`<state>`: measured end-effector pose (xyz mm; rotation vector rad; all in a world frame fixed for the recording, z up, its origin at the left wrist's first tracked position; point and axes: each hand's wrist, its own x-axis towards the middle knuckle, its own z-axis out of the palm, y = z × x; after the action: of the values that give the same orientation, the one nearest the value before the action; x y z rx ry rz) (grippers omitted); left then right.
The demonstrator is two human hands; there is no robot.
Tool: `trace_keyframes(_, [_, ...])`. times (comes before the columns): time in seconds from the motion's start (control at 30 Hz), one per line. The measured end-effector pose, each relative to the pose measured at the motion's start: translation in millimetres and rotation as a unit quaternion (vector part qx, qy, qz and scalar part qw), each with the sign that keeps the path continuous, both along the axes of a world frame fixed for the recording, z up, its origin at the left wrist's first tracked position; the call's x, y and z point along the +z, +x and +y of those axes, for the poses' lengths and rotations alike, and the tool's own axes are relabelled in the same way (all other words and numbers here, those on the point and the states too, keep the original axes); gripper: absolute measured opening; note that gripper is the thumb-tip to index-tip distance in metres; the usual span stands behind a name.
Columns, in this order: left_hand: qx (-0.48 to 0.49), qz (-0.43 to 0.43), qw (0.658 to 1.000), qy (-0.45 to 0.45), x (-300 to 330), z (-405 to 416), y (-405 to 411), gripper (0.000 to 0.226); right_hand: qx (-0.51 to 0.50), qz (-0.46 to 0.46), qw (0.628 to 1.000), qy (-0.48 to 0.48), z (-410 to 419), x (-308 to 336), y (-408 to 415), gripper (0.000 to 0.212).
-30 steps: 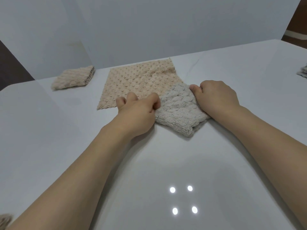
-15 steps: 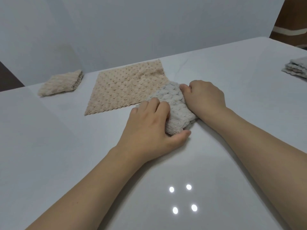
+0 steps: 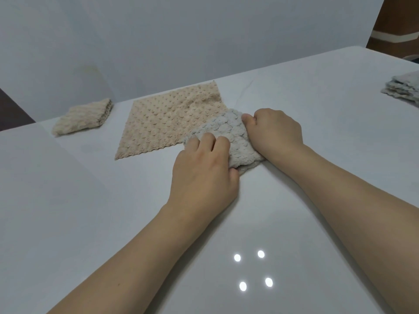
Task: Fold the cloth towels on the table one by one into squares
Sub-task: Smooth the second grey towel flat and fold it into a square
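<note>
since the earlier frame the left hand (image 3: pixel 205 168) has moved from the grey towel's far-left edge to its near-left side, with the thumb now at the near edge; the towel itself reads as a more compact bundle.

head view: grey towel (image 3: pixel 235 141), folded small, lies on the white desk (image 3: pixel 90 223) at centre, its far corner overlapping the near right corner of a flat beige towel (image 3: pixel 167 123). left hand grips the grey towel from the near-left side, fingers curled over the top and thumb tucked against the near edge. right hand (image 3: pixel 275 132) holds the towel's right side, fingers curled in against the fabric; whether they pinch a layer cannot be told. both forearms reach in from the bottom of the frame.

flat beige towel is spread open, one layer, corner-on to the viewer. folded beige towel (image 3: pixel 84 118) sits well apart at far left on the desk. stack of folded grey towels (image 3: pixel 402 88) sits at the right edge, partly cut off by the frame. four light reflections (image 3: pixel 251 270) show on the desk near the viewer. pale wall (image 3: pixel 181 41) stands behind the desk.
</note>
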<state>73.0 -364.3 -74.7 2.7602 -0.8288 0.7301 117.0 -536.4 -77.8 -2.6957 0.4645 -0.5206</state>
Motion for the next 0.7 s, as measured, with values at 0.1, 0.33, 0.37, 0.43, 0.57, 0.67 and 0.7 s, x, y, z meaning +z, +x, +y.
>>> trace_keyframes(0.1, [0.011,0.070,0.997,-0.014,2,1,-1,0.016,-0.003,0.004,1.000,-0.010,0,1,0,0.042])
trace_keyframes(0.33, [0.009,0.215,0.976,0.022,16,10,4,0.018,-0.002,0.004,1.000,-0.014,-2,2,0,0.042])
trace_keyframes(0.37, [0.007,0.223,0.974,0.033,17,11,5,0.018,-0.001,0.004,1.000,-0.016,-2,2,0,0.042])
trace_keyframes(0.43, [0.003,0.231,0.971,0.061,19,13,6,0.019,0.000,0.008,1.000,-0.019,-2,2,0,0.042])
trace_keyframes(0.57, [-0.006,0.238,0.967,0.095,23,14,8,0.021,-0.003,0.015,1.000,-0.022,-1,2,0,0.042])
trace_keyframes(0.67, [-0.015,0.252,0.962,0.101,25,15,8,0.025,-0.004,0.013,1.000,-0.020,-1,1,1,0.042])
trace_keyframes(0.7, [-0.018,0.263,0.959,0.109,26,18,7,0.029,-0.006,0.014,1.000,-0.019,-1,1,1,0.043])
